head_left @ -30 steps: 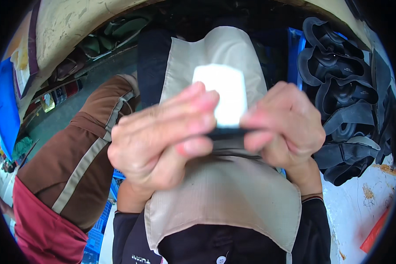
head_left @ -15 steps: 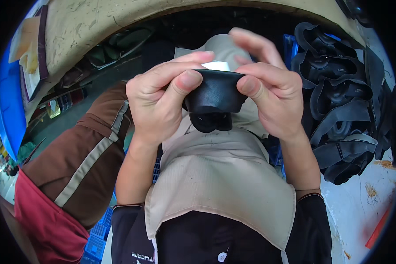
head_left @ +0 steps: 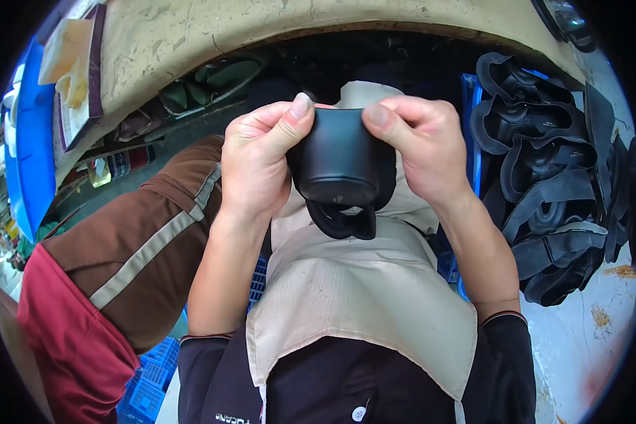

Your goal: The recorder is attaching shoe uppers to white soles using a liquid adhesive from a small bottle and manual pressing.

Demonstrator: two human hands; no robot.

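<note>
A black rubber cup-shaped part (head_left: 339, 159) is held up in front of me by both hands. My left hand (head_left: 258, 162) grips its left side with the thumb pressed on the top rim. My right hand (head_left: 420, 148) grips the right side, thumb on the rim too. A loose black flap (head_left: 343, 219) of the same part hangs below it. Under my hands lies a beige apron (head_left: 360, 297) over my lap.
A stack of several black rubber parts (head_left: 544, 184) lies at the right beside a blue crate edge (head_left: 471, 141). Another person's brown and red sleeve (head_left: 113, 261) is at the left. A worn beige bench (head_left: 261, 35) curves across the top. A blue crate (head_left: 145, 392) shows at the lower left.
Both hands have moved away from the camera with the black part, and the part has turned so that its rounded black body now faces me.
</note>
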